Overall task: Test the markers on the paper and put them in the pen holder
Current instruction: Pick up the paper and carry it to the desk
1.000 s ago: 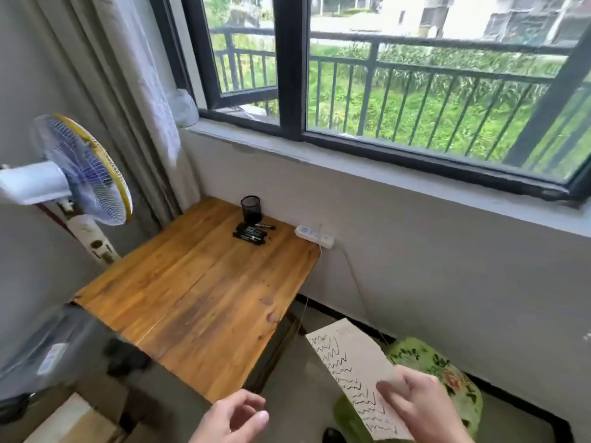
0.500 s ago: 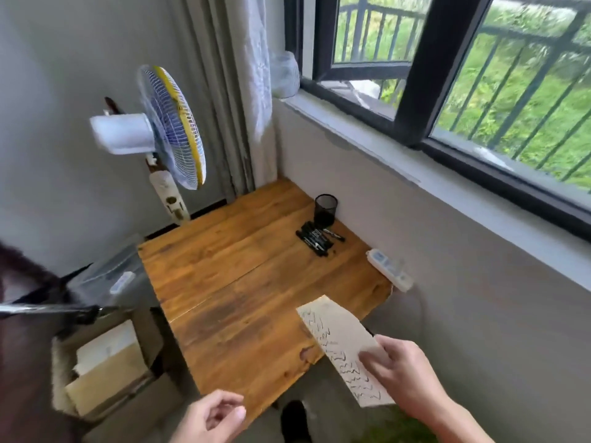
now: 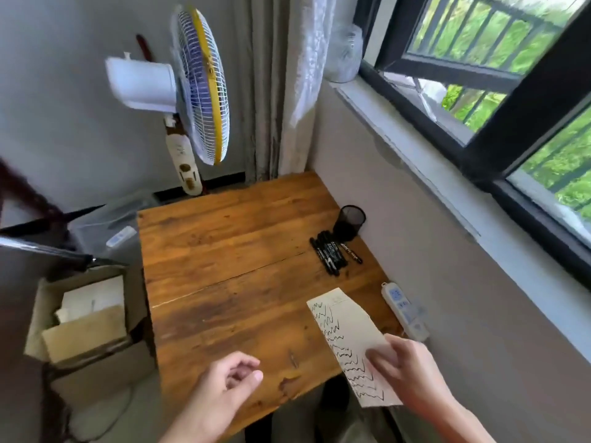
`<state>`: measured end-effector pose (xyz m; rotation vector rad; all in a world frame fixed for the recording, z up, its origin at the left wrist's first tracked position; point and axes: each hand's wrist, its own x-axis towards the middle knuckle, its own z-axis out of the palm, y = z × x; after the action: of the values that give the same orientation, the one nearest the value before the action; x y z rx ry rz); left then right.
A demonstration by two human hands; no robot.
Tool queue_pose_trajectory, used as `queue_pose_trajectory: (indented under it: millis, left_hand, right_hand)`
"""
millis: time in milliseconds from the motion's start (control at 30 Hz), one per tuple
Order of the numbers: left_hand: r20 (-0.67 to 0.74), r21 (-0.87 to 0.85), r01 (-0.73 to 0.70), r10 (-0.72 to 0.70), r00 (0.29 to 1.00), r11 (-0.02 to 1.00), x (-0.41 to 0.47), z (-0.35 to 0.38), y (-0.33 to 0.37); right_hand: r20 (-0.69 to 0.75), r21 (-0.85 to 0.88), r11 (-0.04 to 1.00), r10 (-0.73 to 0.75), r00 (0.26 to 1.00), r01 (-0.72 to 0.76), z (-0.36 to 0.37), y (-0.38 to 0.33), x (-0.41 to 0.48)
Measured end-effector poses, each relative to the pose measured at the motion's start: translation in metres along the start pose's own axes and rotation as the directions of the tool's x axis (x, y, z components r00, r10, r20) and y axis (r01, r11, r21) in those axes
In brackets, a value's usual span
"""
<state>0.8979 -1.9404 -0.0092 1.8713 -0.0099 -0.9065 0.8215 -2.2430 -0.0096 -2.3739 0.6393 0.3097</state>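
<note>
I look down at a wooden bench (image 3: 230,282) set in a corner under a window (image 3: 511,100). My right hand (image 3: 412,375) holds a strip of paper (image 3: 347,334) by its near end, thumb on top, my grip pinched on it. The paper hangs over the bench's near right corner and carries rows of black zigzag marks down its length. My left hand (image 3: 224,391) hovers over the near edge of the bench, fingers loosely curled, its grip narrow and holding nothing.

At the far right of the bench, close to the wall, a black mesh holder (image 3: 349,222) stands upright. Just beside it, on its near side, several black markers (image 3: 331,254) lie together on the wood, roughly parallel, with one lying a little apart on the right. I cannot tell whether the holder has anything inside.

A white power strip (image 3: 403,310) lies at the bench's right edge. A standing fan (image 3: 198,87) rises beyond the far left corner. An open cardboard box (image 3: 83,321) sits on the floor to the left.
</note>
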Motion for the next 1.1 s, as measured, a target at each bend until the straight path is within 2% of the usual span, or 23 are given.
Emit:
queue_pose_trajectory:
  millis: [100,233,333,467,633,833,933,1033,1100]
  left_hand:
    - [-0.143,-0.072,0.064,-0.074,0.987,0.995,-0.008,0.004,-0.016]
    - [-0.316,-0.17,0.143,-0.192,0.929,0.975,-0.018,0.041,-0.038]
    - [-0.32,-0.225,0.211,-0.277,0.906,0.951,-0.007,0.091,-0.054]
    - [-0.259,-0.238,0.217,-0.277,0.925,0.947,0.028,0.143,-0.06]
    - [-0.339,-0.14,0.071,-0.115,0.934,0.988,0.073,0.156,-0.095]
    - [-0.492,-0.022,-0.083,0.062,0.868,0.996,0.112,0.146,-0.159]
    - [-0.582,0.118,-0.147,0.188,0.792,0.982,0.123,0.149,-0.184]
    - [-0.658,0.341,-0.166,0.361,0.661,0.925,0.129,0.159,-0.209]
    - [-0.658,0.485,-0.153,0.474,0.586,0.861,0.132,0.168,-0.227]
  right_hand:
    - [0.131,-0.01,0.995,-0.094,0.987,0.096,0.004,-0.001,0.039]
    - [0.376,0.016,0.974,-0.217,0.901,0.228,0.027,0.001,0.082]
    - [0.438,0.003,0.937,-0.316,0.842,0.35,0.039,0.021,0.107]
    - [0.397,0.017,0.931,-0.341,0.852,0.365,0.039,0.056,0.13]
    - [0.312,0.051,0.929,-0.364,0.878,0.367,0.059,0.087,0.151]
    - [0.131,0.046,0.856,-0.516,0.847,0.514,0.105,0.091,0.16]
    - [0.056,0.013,0.81,-0.586,0.808,0.586,0.126,0.093,0.159]
    - [0.006,-0.008,0.751,-0.66,0.751,0.66,0.137,0.096,0.14]
    - [-0.031,-0.034,0.704,-0.71,0.703,0.709,0.139,0.097,0.122]
